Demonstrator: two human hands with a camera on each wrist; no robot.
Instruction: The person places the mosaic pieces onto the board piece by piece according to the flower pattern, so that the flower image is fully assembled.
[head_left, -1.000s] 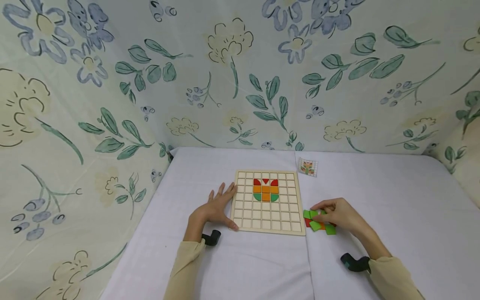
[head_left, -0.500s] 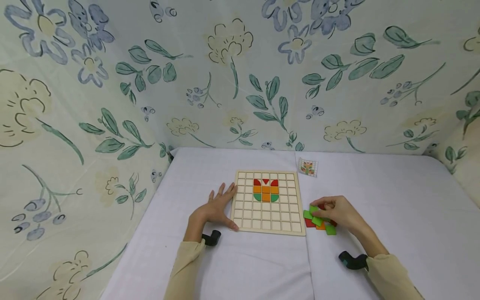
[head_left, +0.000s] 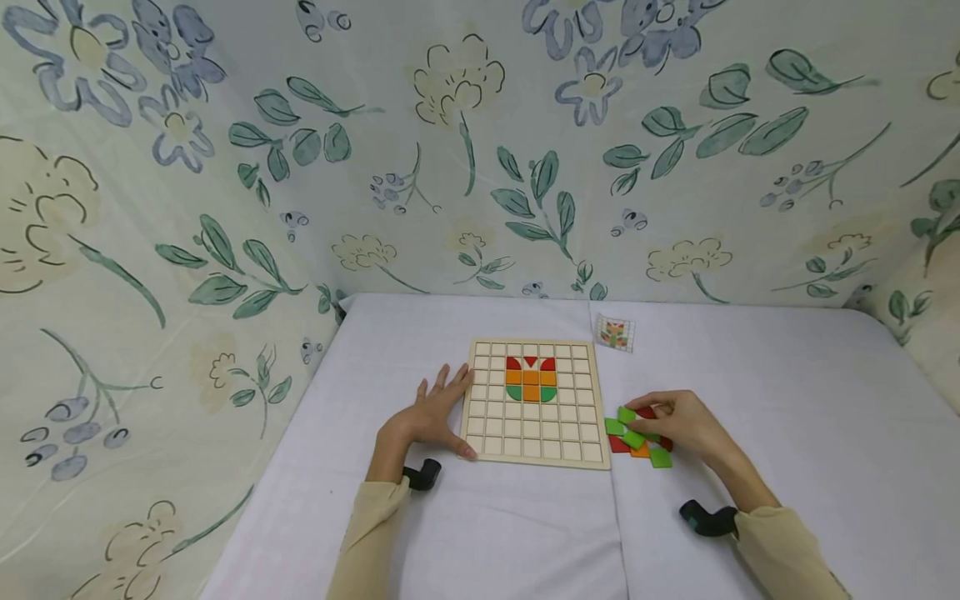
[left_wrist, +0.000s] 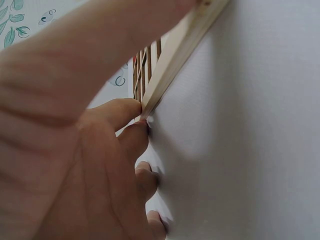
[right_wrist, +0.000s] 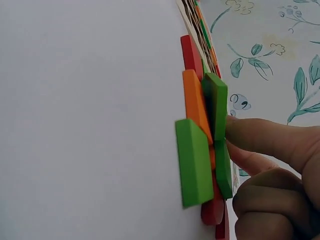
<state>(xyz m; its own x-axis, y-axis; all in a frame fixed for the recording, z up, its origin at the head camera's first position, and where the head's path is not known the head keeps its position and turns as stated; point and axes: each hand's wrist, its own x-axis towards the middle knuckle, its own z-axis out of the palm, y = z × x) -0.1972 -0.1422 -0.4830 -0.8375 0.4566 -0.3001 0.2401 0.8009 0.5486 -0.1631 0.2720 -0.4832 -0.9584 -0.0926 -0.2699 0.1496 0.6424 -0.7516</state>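
Observation:
My left hand (head_left: 431, 421) lies with fingers spread at the left edge of the wooden grid board (head_left: 495, 451). In the left wrist view, fingertips (left_wrist: 131, 106) touch the board's frame (left_wrist: 172, 57). The board bears a figure of red, orange and green tiles (head_left: 531, 379). Beyond its right edge, my right hand (head_left: 678, 421) is over a pile of tiles, thumb and index finger on the green ones. In the right wrist view the thumb (right_wrist: 265, 135) touches a green tile (right_wrist: 219, 107); the index fingertip is hidden, so a pinch cannot be told.
A small picture card (head_left: 615, 333) lies beyond the board's far right corner. Another green tile (head_left: 660, 457) is at the pile's near edge, with an orange tile (head_left: 640, 451) and a red tile (head_left: 619, 444) beside it. Floral cloth (head_left: 465, 225) hangs behind the white-covered table (head_left: 525, 533).
My right fingers have shifted slightly away from me, and the green tiles under them have slid apart, uncovering more of the pile. My left hand stays at the board's edge.

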